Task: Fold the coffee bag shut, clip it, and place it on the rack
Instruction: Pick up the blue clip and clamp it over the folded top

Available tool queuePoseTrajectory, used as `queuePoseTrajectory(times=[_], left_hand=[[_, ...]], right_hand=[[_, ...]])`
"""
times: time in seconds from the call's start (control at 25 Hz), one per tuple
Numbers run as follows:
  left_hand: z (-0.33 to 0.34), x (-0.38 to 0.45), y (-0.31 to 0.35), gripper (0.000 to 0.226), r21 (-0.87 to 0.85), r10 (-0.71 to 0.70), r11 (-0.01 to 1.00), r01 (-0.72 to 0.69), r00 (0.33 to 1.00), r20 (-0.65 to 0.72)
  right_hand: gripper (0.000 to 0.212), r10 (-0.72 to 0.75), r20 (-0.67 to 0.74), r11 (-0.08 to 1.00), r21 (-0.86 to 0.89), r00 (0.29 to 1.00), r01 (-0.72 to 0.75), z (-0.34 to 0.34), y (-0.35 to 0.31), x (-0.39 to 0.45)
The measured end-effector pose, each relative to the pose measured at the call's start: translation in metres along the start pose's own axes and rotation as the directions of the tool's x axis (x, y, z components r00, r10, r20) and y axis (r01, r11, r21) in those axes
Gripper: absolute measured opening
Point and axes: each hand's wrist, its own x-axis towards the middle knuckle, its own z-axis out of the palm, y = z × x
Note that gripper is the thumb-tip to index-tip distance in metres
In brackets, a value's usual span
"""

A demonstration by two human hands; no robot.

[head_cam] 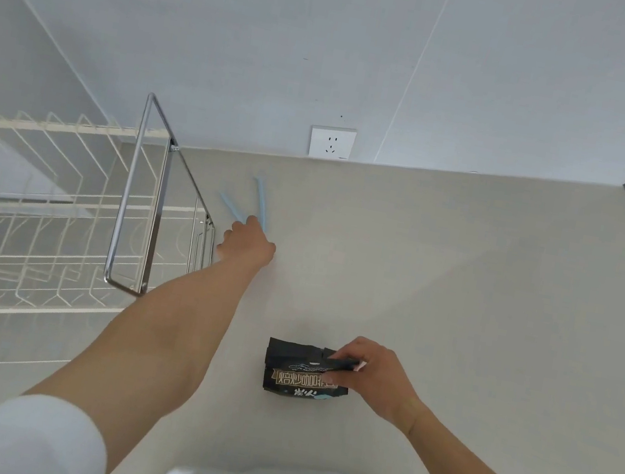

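The black bag (302, 371) is lying on the counter (457, 302), near and to the right. Its folded top is pinched by the right hand (366, 374). What is in the bag cannot be seen. Far off, the open blue clip (246, 201) is touched by the left hand (247, 244), whose fingers are curled on its joined end. The white rack (34, 231) is on the left, with nothing in it.

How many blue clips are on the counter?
1, as far as I can tell: the blue clip lies open in a V near the wall, below the socket and beside the rack, with the left hand covering its hinge end.
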Motion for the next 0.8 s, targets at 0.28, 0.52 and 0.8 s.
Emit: queuePoseTrajectory(times=[0.28,0.52,0.8], left_hand=[[0.015,-0.023,-0.009,0.032,0.173,0.038,0.985,-0.029,0.998,-0.049],[0.024,-0.037,-0.030,0.020,0.163,0.170,0.975,-0.150,0.978,-0.120],[0.025,-0.097,-0.068,0.009,-0.432,0.165,0.869,-0.241,0.964,-0.207]], right_hand=[[0.028,-0.020,-0.017,1.000,-0.004,1.000,0.020,0.001,0.004,0.000],[0.029,-0.032,-0.045,0.999,0.036,0.998,0.034,0.003,0.005,-0.003],[0.010,0.026,-0.136,0.963,0.270,0.990,0.012,0.009,0.012,-0.014]])
